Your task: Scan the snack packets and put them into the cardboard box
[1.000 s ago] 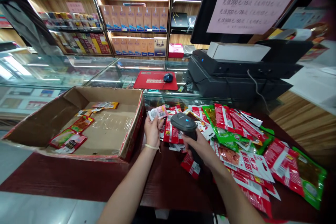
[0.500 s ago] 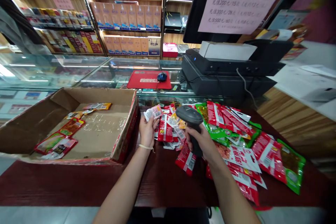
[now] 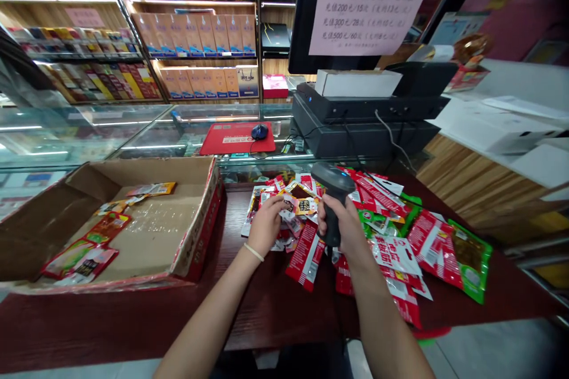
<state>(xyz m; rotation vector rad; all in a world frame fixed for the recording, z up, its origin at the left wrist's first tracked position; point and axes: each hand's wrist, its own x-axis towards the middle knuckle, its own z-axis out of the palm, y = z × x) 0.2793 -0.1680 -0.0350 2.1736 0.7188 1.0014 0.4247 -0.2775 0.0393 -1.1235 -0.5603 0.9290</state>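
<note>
My right hand (image 3: 341,222) is wrapped round the grip of a black barcode scanner (image 3: 329,180), its head tilted over the pile. My left hand (image 3: 267,225) reaches into the heap with curled fingers closed on the edge of a small pink snack packet (image 3: 288,204). Beside that packet lies an orange-and-yellow packet (image 3: 306,206). Below the scanner a red packet (image 3: 306,257) rests on the dark red table. To the right of my right hand, red, white and green bags (image 3: 435,243) are heaped, some partly hidden by my forearm.
An open cardboard box (image 3: 151,249) stands at left, holding several snack packets (image 3: 106,228). Behind are a glass counter, a red mouse pad (image 3: 222,139) with a mouse (image 3: 259,131), and a monitor (image 3: 302,18) above a black cash drawer (image 3: 355,139). A cable trails across the right-hand bags.
My left hand has lowered from holding up a pink-and-white packet, turning palm-down onto the pile. The scanner has stayed over the pile in my right hand. The view has shifted to the right.
</note>
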